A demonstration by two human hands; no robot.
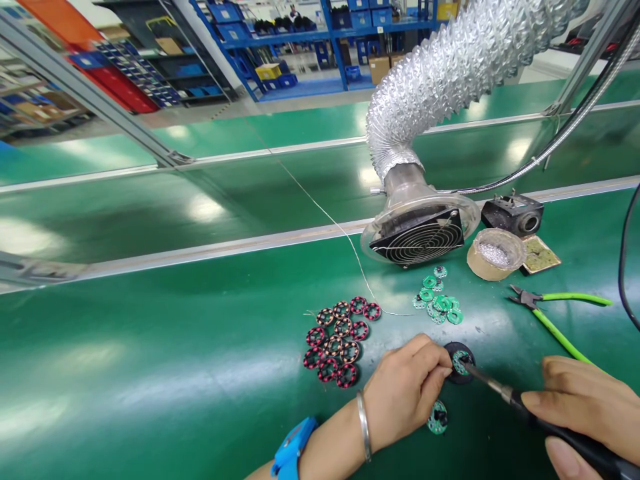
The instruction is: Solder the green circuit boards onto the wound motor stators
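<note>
A cluster of ring-shaped coils wound in red, copper and black is laid out to the left of a small round green circuit board, which is set on a black disc-shaped base. The left hand, its wrist circled by a bright blue plastic band and a silver metal bangle, is placed just left of that board; its thumb and forefinger are brought together at the base's edge, and whether anything is pinched between them cannot be told. Beyond the board, a black-grilled fume hood is hung from a crinkled silver foil duct, with a pile of small green round boards spread below it. A loose green disc with a black centre is seen nearer than the board. Green-handled cutting pliers are left beyond it to the right. On the right, a black-handled soldering iron is gripped by the clamped fingers of the right hand, its tip directed at the board; contact cannot be told.
</note>
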